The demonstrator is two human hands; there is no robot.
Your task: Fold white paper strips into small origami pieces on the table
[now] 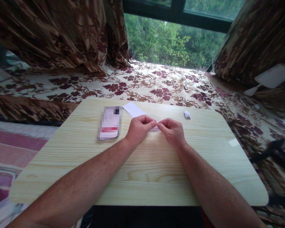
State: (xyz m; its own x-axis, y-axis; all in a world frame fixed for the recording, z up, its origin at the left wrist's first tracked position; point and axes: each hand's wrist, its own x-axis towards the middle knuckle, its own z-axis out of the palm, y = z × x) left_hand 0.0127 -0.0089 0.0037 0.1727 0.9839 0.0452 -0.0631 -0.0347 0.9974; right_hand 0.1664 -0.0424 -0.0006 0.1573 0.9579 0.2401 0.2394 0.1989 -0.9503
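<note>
Both hands meet over the middle of the table, pinching a small piece of white paper [154, 128] between thumbs and fingers. My left hand [140, 128] is closed on the paper's left side, and my right hand [173, 130] is closed on its right side. Most of the paper is hidden by the fingers, so its exact shape cannot be made out. Just beyond my left hand lies a flat white paper sheet [133, 109]. A small folded white paper piece [187, 115] rests farther off to the right.
A phone-like item [109, 123], partly pixelated, lies left of my hands on the light wooden table [152, 177]. Flowered cloth [156, 82] covers the ledge behind. At the right stands a white lamp [274, 76], and brown curtains [68, 34] frame the window.
</note>
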